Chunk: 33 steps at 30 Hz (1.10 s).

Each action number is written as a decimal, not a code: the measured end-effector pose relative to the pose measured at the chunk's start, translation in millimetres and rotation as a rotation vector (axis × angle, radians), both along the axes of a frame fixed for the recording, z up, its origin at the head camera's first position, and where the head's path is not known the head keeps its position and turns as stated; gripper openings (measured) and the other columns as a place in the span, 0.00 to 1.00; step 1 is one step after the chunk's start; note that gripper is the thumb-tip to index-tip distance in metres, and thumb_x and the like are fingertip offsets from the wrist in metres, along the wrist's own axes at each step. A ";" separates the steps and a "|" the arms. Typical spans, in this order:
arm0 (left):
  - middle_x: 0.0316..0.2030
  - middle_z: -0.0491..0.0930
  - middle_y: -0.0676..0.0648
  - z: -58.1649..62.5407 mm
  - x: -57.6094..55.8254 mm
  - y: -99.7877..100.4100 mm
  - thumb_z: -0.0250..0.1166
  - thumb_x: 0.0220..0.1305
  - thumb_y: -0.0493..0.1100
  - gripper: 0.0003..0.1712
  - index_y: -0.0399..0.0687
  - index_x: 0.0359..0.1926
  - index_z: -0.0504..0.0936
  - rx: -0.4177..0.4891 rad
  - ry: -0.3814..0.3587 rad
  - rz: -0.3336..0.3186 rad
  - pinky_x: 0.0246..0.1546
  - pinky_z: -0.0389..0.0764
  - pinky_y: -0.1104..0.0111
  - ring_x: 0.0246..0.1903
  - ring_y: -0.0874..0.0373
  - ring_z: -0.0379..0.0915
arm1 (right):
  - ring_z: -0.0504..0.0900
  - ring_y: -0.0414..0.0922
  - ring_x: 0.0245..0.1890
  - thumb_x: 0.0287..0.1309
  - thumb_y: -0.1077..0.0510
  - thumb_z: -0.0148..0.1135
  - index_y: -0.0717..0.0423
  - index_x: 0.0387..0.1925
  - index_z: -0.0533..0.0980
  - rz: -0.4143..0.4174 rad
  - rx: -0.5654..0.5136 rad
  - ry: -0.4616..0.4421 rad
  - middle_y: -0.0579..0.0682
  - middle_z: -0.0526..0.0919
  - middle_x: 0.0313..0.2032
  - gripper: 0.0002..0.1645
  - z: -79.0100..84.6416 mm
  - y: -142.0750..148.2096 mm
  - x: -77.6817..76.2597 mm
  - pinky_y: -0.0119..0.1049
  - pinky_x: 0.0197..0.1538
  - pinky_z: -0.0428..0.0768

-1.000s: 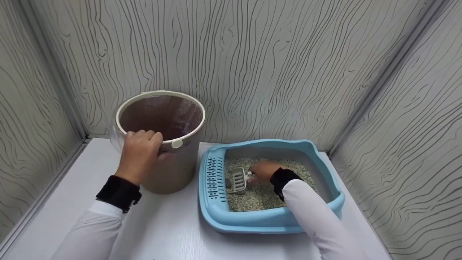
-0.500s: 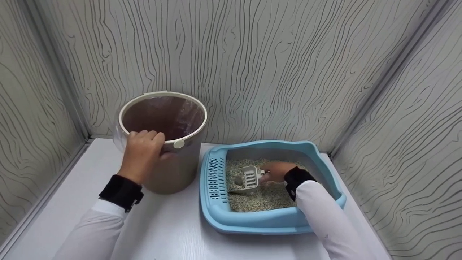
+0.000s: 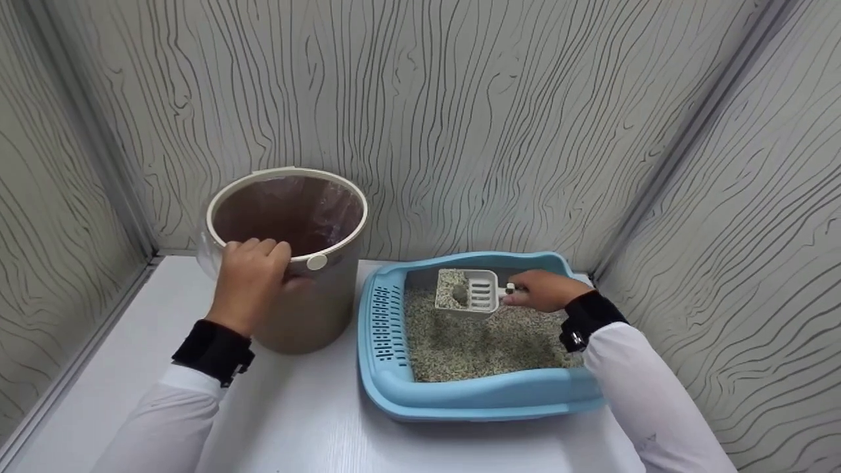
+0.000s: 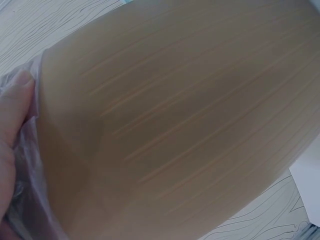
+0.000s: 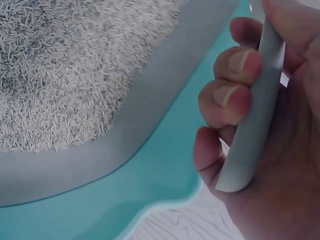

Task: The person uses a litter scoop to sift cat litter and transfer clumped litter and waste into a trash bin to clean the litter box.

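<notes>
My right hand (image 3: 546, 290) grips the handle of a pale slotted litter scoop (image 3: 483, 292), its fingers curled round it in the right wrist view too. Pellet litter and a darker round clump (image 3: 460, 293) lie in the scoop, which is held level above the blue litter box (image 3: 473, 397). Below it, pale pellet litter (image 3: 486, 351) covers the box floor. On the left, my left hand (image 3: 253, 279) grips the near rim of a brown trash bin (image 3: 309, 322), fingers over the top and thumb outside. A clear plastic liner (image 4: 30, 145) folds over that rim beside the thumb.
Bin and box stand side by side on a white table (image 3: 289, 420). The box's left end has a perforated ledge (image 3: 387, 325). Wood-grain panels (image 3: 407, 118) rise close behind and at both sides.
The scoop has risen out of the litter and moved right and back with my right hand, now carrying pellets and the clump. My left hand stays on the bin rim.
</notes>
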<state>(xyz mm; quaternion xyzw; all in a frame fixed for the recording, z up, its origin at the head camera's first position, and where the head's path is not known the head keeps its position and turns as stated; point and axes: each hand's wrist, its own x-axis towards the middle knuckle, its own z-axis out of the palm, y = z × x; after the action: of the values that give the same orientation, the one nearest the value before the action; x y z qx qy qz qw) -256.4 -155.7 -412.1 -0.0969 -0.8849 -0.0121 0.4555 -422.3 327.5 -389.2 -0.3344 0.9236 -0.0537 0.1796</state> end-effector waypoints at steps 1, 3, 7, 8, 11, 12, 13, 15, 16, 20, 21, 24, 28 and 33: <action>0.22 0.78 0.42 -0.2 0.0 -0.3 0.86 0.31 0.59 0.35 0.43 0.27 0.72 0.002 -0.005 0.001 0.31 0.69 0.53 0.27 0.42 0.76 | 0.82 0.50 0.44 0.78 0.42 0.53 0.55 0.51 0.78 0.016 -0.019 0.005 0.54 0.83 0.46 0.22 1.8 2.6 0.1 0.48 0.50 0.77; 0.23 0.78 0.42 -0.2 0.0 -0.9 0.85 0.32 0.59 0.35 0.43 0.27 0.72 0.006 -0.014 0.003 0.31 0.70 0.52 0.27 0.42 0.76 | 0.74 0.44 0.34 0.78 0.43 0.53 0.52 0.40 0.75 0.032 -0.061 0.010 0.49 0.77 0.34 0.18 4.2 6.9 0.1 0.44 0.43 0.70; 0.23 0.79 0.42 0.5 0.4 -1.6 0.85 0.33 0.59 0.35 0.43 0.27 0.72 0.017 -0.026 -0.001 0.32 0.70 0.52 0.27 0.41 0.76 | 0.74 0.39 0.34 0.77 0.42 0.54 0.49 0.40 0.77 0.038 -0.122 0.023 0.46 0.78 0.34 0.17 5.8 13.0 1.2 0.41 0.43 0.71; 0.24 0.79 0.42 0.7 0.4 -1.7 0.85 0.33 0.58 0.35 0.43 0.27 0.72 0.019 -0.027 -0.002 0.32 0.70 0.52 0.27 0.41 0.76 | 0.75 0.39 0.35 0.77 0.42 0.54 0.48 0.42 0.78 0.038 -0.133 0.023 0.46 0.80 0.36 0.16 5.9 13.7 1.5 0.42 0.45 0.73; 0.24 0.79 0.42 1.1 0.6 -1.2 0.86 0.33 0.58 0.35 0.43 0.28 0.73 0.021 -0.029 -0.005 0.32 0.70 0.51 0.28 0.41 0.76 | 0.77 0.38 0.36 0.77 0.42 0.54 0.47 0.43 0.80 0.047 -0.166 0.020 0.45 0.81 0.37 0.16 6.1 14.5 1.6 0.41 0.45 0.75; 0.24 0.79 0.42 1.3 0.6 -0.9 0.86 0.33 0.58 0.34 0.43 0.28 0.73 0.020 -0.030 -0.004 0.32 0.70 0.51 0.28 0.41 0.76 | 0.75 0.38 0.34 0.77 0.42 0.54 0.47 0.41 0.79 0.047 -0.178 0.011 0.45 0.79 0.34 0.16 6.4 14.3 1.5 0.40 0.44 0.74; 0.24 0.79 0.42 1.4 0.6 -0.7 0.86 0.33 0.58 0.34 0.43 0.28 0.73 0.019 -0.031 -0.005 0.32 0.70 0.51 0.28 0.41 0.76 | 0.73 0.38 0.32 0.77 0.42 0.54 0.47 0.39 0.78 0.044 -0.188 0.005 0.44 0.77 0.32 0.16 6.6 14.4 1.5 0.39 0.43 0.72; 0.24 0.79 0.42 1.6 0.7 -0.3 0.86 0.33 0.58 0.34 0.43 0.28 0.73 0.016 -0.032 -0.004 0.32 0.71 0.51 0.28 0.41 0.77 | 0.70 0.37 0.29 0.78 0.43 0.54 0.47 0.37 0.77 0.038 -0.213 -0.006 0.43 0.73 0.30 0.16 6.6 14.4 1.5 0.37 0.40 0.70; 0.24 0.79 0.42 1.7 0.9 -0.1 0.86 0.33 0.58 0.34 0.43 0.28 0.73 0.015 -0.034 -0.003 0.32 0.71 0.51 0.28 0.41 0.77 | 0.69 0.37 0.28 0.78 0.43 0.54 0.47 0.37 0.76 0.033 -0.225 -0.013 0.42 0.72 0.29 0.16 6.6 14.5 1.6 0.36 0.39 0.70; 0.24 0.79 0.42 2.1 1.9 0.2 0.86 0.34 0.58 0.34 0.43 0.28 0.73 0.014 -0.035 -0.003 0.33 0.71 0.51 0.28 0.41 0.77 | 0.67 0.35 0.26 0.78 0.43 0.53 0.48 0.38 0.75 0.018 -0.275 -0.040 0.40 0.70 0.28 0.15 5.9 14.3 3.1 0.33 0.37 0.69; 0.24 0.79 0.41 2.2 2.5 0.2 0.85 0.34 0.58 0.34 0.43 0.28 0.73 0.014 -0.032 -0.003 0.32 0.70 0.51 0.28 0.41 0.77 | 0.67 0.35 0.25 0.78 0.44 0.53 0.48 0.38 0.75 0.015 -0.289 -0.059 0.40 0.70 0.28 0.16 5.5 14.0 3.6 0.33 0.36 0.69; 0.23 0.79 0.41 1.8 3.2 0.4 0.85 0.34 0.57 0.34 0.43 0.27 0.72 0.011 -0.019 -0.003 0.32 0.70 0.51 0.27 0.41 0.76 | 0.66 0.34 0.23 0.79 0.44 0.52 0.52 0.38 0.74 0.011 -0.321 -0.109 0.41 0.69 0.25 0.17 4.5 13.0 3.8 0.31 0.32 0.69; 0.23 0.78 0.41 1.7 3.6 0.7 0.84 0.33 0.58 0.34 0.43 0.27 0.71 0.004 -0.005 -0.008 0.31 0.69 0.52 0.27 0.41 0.76 | 0.67 0.34 0.21 0.79 0.46 0.52 0.55 0.40 0.76 0.002 -0.353 -0.144 0.42 0.70 0.24 0.18 4.5 12.4 3.1 0.29 0.29 0.69; 0.22 0.78 0.41 2.2 2.4 2.1 0.85 0.34 0.57 0.34 0.43 0.27 0.72 0.018 -0.013 -0.015 0.31 0.69 0.52 0.27 0.41 0.75 | 0.69 0.34 0.21 0.78 0.45 0.53 0.51 0.44 0.79 -0.016 -0.361 -0.117 0.41 0.72 0.24 0.15 7.6 13.3 2.9 0.29 0.27 0.71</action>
<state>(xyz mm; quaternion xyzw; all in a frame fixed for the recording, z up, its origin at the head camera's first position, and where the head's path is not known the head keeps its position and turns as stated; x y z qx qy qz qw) -254.0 -153.6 -409.9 -0.0995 -0.8869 -0.0240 0.4505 -419.4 340.8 -381.6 -0.3500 0.8896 -0.2394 0.1697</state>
